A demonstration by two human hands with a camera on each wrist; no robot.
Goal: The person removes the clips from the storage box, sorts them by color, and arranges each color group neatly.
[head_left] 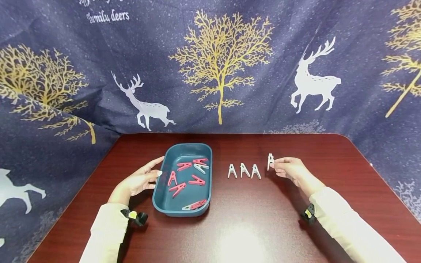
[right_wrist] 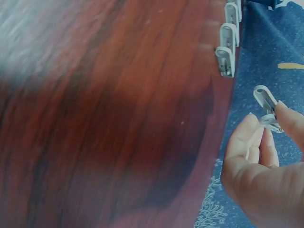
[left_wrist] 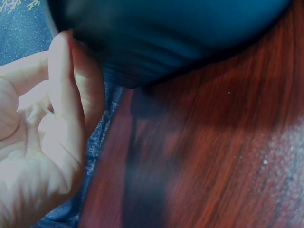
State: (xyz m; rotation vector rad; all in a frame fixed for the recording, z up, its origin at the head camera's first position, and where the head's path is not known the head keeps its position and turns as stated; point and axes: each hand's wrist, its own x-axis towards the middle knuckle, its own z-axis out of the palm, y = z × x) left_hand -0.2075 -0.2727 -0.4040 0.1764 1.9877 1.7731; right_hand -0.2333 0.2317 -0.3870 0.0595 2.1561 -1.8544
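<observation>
In the head view, my right hand (head_left: 291, 170) pinches a white clothespin (head_left: 270, 160) between thumb and fingers above the table. The right wrist view also has this clothespin (right_wrist: 267, 102) at the fingertips of the right hand (right_wrist: 266, 175). To its left, three white clothespins (head_left: 243, 170) stand in a row, legs spread. My left hand (head_left: 139, 180) rests against the left side of a blue plastic bin (head_left: 210, 171), fingertips near its rim. Inside the bin lie several red clothespins (head_left: 178, 189) and a few white ones (head_left: 200, 167).
A dark red wooden table (head_left: 250, 208) carries everything, glossy with a bright reflection near the front. Behind it hangs a navy cloth (head_left: 250, 117) printed with deer and trees. Black wrist cameras (head_left: 142, 218) are strapped over both white sleeves.
</observation>
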